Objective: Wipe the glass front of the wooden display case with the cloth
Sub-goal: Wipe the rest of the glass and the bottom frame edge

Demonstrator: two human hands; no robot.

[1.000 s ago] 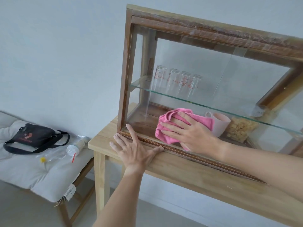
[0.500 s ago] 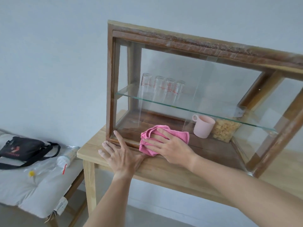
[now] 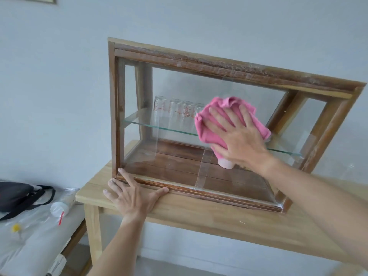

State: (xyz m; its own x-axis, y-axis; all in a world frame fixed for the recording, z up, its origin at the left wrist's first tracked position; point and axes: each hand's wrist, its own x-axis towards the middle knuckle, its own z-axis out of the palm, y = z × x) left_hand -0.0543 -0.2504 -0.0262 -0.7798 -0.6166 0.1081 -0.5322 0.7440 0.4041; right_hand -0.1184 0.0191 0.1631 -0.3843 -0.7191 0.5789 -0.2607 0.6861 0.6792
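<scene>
The wooden display case (image 3: 219, 60) stands on a light wooden table (image 3: 199, 214), its glass front (image 3: 169, 152) facing me. My right hand (image 3: 237, 138) lies flat with spread fingers on a crumpled pink cloth (image 3: 209, 134), pressing it against the middle of the glass at shelf height. My left hand (image 3: 131, 194) rests open on the table edge, its fingers touching the case's lower left frame corner. Inside, several clear measuring glasses (image 3: 175, 110) stand on the glass shelf. A pink cup (image 3: 226, 164) on the case floor is mostly hidden behind my right hand.
To the left stands a low bench with a white cushion (image 3: 29, 242), carrying a black bag (image 3: 16, 194) and a small white bottle (image 3: 59, 208). A pale wall is behind the case. The table edge runs along the front.
My right hand has carried the cloth from the lower left of the glass up and to the right, to the middle. My left hand stays at the lower left corner.
</scene>
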